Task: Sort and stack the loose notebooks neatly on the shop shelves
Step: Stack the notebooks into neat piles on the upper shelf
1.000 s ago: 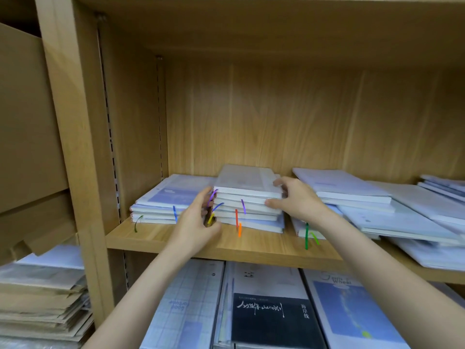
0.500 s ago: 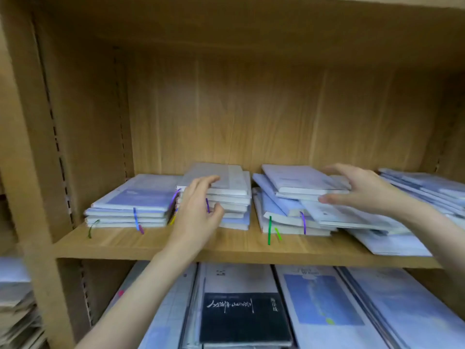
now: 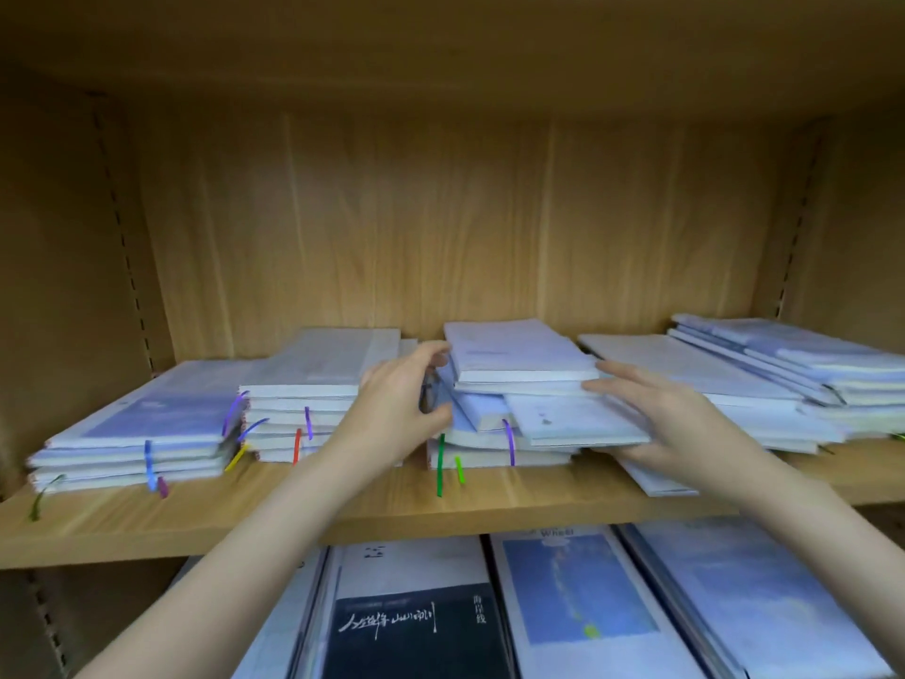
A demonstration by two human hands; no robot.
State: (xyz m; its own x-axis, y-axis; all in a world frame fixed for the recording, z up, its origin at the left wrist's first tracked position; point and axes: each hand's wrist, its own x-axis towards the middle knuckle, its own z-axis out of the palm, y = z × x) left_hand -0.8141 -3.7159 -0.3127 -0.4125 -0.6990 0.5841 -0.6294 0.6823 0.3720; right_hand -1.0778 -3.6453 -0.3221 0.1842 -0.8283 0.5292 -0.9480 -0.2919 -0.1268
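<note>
The untidy middle pile of notebooks point(image 3: 509, 409) on the shelf point(image 3: 343, 512) is enclosed from both sides, probably so that its edges can be squared; the left hand point(image 3: 396, 409) is curled against its left edge, the grip narrow; the right hand point(image 3: 661, 419) is laid with straight fingers along its right side; two tidier stacks point(image 3: 220, 414) are seen beside it.

Two hands, left hand point(image 3: 396, 409) and right hand point(image 3: 671, 423), five notebook piles on the wooden shelf point(image 3: 343, 512), two squared piles point(image 3: 294, 399), three loose piles point(image 3: 514, 384), four covers on the lower shelf point(image 3: 578, 590).
</note>
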